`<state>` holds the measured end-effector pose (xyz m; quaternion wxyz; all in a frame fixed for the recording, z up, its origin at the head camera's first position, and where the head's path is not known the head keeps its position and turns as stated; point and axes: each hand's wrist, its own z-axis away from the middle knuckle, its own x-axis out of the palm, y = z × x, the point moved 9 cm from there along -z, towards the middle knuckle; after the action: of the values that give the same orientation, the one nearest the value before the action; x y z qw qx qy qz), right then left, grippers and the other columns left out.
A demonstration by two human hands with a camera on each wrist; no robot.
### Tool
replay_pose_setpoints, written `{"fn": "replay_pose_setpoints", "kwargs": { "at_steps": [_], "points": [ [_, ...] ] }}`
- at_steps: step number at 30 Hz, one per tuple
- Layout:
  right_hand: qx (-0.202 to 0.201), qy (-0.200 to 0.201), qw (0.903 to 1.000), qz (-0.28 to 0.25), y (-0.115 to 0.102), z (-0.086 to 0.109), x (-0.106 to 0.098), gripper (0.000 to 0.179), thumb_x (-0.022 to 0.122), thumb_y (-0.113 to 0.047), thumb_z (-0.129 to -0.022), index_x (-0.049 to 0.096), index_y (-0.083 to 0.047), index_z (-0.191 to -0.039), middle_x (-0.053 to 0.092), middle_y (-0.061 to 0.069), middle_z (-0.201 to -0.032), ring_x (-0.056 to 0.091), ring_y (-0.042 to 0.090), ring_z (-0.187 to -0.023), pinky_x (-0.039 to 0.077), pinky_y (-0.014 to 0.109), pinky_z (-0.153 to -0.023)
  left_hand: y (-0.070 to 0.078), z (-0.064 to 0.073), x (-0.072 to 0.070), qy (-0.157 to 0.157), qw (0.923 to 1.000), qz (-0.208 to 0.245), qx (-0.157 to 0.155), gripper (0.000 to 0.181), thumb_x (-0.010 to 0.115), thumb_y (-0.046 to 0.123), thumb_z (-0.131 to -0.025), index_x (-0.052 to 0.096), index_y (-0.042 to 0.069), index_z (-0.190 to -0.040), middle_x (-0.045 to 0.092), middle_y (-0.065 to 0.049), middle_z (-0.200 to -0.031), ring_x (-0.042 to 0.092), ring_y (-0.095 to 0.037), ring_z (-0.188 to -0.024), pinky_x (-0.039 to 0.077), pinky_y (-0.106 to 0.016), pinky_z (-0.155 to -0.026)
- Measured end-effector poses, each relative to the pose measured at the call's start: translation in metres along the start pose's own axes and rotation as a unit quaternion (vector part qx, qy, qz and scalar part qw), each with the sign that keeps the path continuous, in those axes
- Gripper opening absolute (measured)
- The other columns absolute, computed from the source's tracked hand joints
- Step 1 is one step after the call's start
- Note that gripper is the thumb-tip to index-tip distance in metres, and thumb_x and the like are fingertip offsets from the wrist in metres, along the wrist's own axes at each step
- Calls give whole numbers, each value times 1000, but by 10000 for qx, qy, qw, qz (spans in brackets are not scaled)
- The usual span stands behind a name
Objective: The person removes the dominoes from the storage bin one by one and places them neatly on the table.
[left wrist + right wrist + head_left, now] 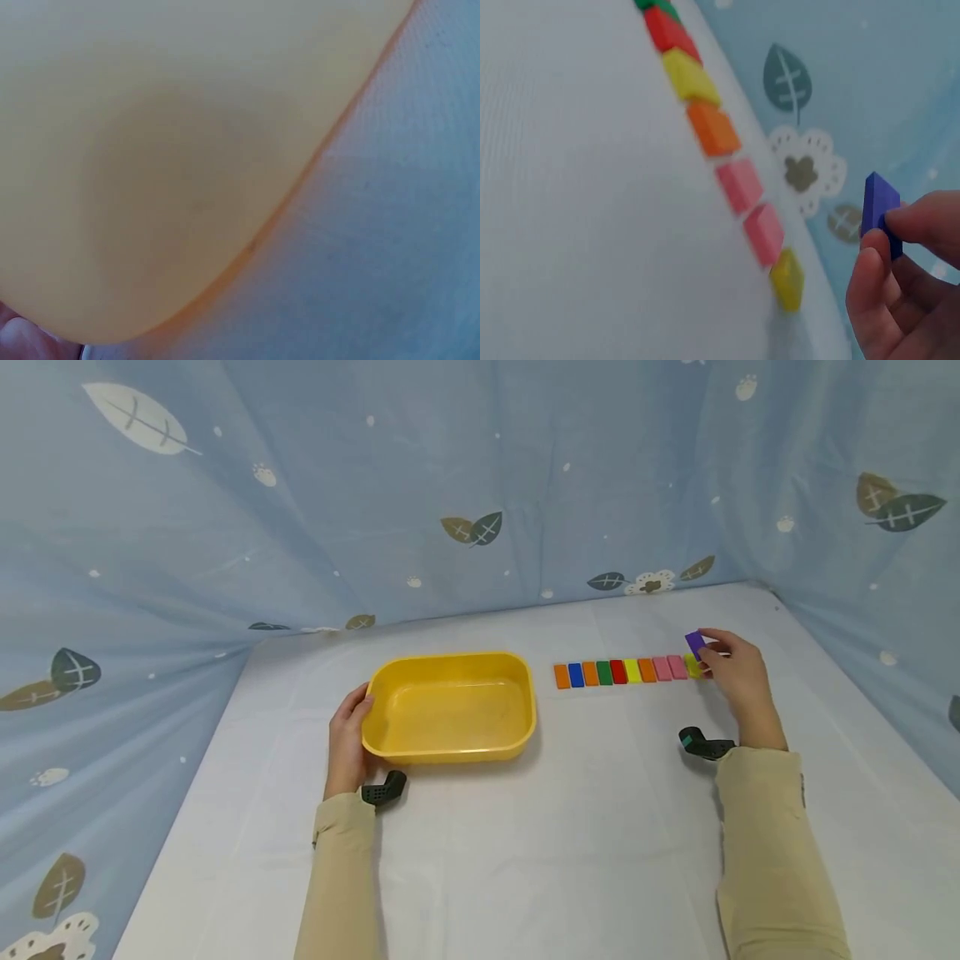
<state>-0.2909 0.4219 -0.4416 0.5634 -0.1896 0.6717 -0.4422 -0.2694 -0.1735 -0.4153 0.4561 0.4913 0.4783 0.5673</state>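
Observation:
My right hand [738, 677] pinches a purple rectangular block [696, 645] between thumb and fingers, above the right end of a row of coloured blocks. In the right wrist view the held block [881, 214] stands up from the fingertips, away from the row. The yellow-green block [692, 666] at the row's end lies just under this hand and is partly covered by it in the head view. At the left, my left hand [347, 739] grips the left side of a yellow plastic basin [448, 755], thumb near the rim. Nothing lies inside the basin.
The row runs leftward through pink [662, 669], orange, yellow, red [618, 672], green and blue [576, 675] blocks to an orange block [562, 677] beside the basin. A white cloth [540, 852] covers the table. Behind hangs a blue leaf-patterned curtain [315, 485].

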Motion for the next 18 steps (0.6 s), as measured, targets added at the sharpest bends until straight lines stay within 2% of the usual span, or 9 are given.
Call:
{"fn": "replay_pose_setpoints", "kwargs": {
  "at_steps": [3, 6, 12, 14, 16, 18],
  "points": [
    [314, -64, 9993, -184, -11, 20, -7, 46, 40, -31, -93, 36, -17, -137, 41, 16, -119, 53, 20, -85, 45, 14, -48, -6, -3, -4, 56, 9999, -49, -67, 42, 50, 32, -91, 46, 16, -129, 42, 0, -131, 43, -21, -116, 39, -28, -96],
    [513, -164, 9984, -172, -15, 31, -10, 46, 40, -24, -94, 34, -10, -138, 40, 18, -118, 55, 16, -79, 47, 15, -53, -10, -6, -7, 87, 9999, -55, -42, 43, 51, 34, -90, 47, 18, -129, 42, 1, -131, 43, -20, -116, 39, -28, -95],
    [929, -403, 9943, -321, 3, 35, -11, 48, 37, -13, -94, 26, -3, -140, 34, 24, -126, 57, 2, -63, 49, 13, -53, -10, -8, -4, 2, 9999, 115, 67, 42, 51, 31, -91, 47, 14, -129, 43, -2, -131, 43, -22, -116, 39, -28, -95],
    [1008, -359, 9942, -145, 7, 35, -14, 48, 37, -15, -94, 26, -2, -139, 37, 25, -123, 56, 1, -60, 47, 14, -50, -9, -8, -3, -21, 9999, 111, 37, 41, 50, 29, -91, 47, 14, -129, 43, -2, -131, 44, -21, -116, 39, -27, -95],
    [995, -260, 9943, 277, 8, 36, -19, 49, 39, -19, -93, 30, 0, -137, 44, 24, -117, 55, 4, -57, 47, 18, -54, -9, -8, -2, -38, 9999, 143, 49, 41, 50, 30, -91, 47, 14, -129, 43, -1, -131, 44, -21, -116, 40, -26, -94],
    [984, -187, 9918, 791, 9, 38, -24, 50, 40, -26, -93, 35, 1, -134, 48, 25, -113, 57, 14, -67, 46, 28, -63, -10, -8, -1, -40, 9998, 179, 45, 42, 50, 30, -91, 46, 13, -129, 43, -2, -131, 43, -21, -116, 40, -24, -93]
  ]
}}
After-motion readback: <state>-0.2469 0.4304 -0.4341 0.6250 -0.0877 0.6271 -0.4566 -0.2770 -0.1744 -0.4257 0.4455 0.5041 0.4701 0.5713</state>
